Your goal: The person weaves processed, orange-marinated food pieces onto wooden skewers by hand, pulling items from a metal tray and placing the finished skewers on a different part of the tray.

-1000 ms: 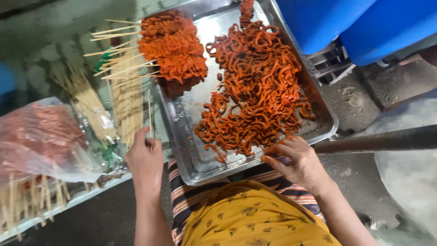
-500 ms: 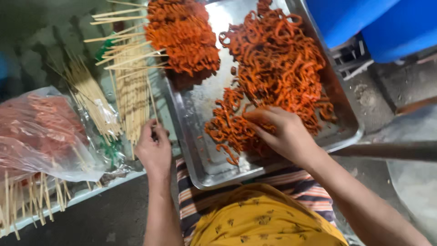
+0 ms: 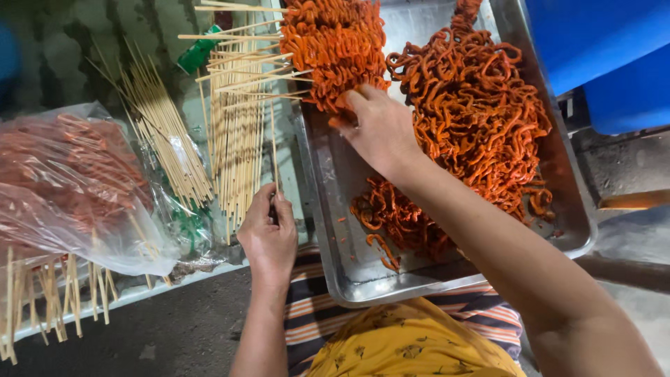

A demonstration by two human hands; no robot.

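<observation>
The left hand (image 3: 269,234) pinches a thin bamboo skewer (image 3: 273,150), its long axis pointing away, beside the rectangular steel tray (image 3: 335,230). The right hand (image 3: 377,126), fingers closed, presses on orange-red curly meat strips threaded on sticks (image 3: 335,42). Loose skewers (image 3: 234,132) and a clear plastic bag (image 3: 70,188) crowd the desk's left.

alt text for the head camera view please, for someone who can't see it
Seen from above, a person's right hand rests on a pile of skewered orange strips at the far end of a metal tray, while the left hand pinches a bare wooden skewer beside it. Loose orange strips fill the tray; more skewers and a plastic bag lie to the left.
</observation>
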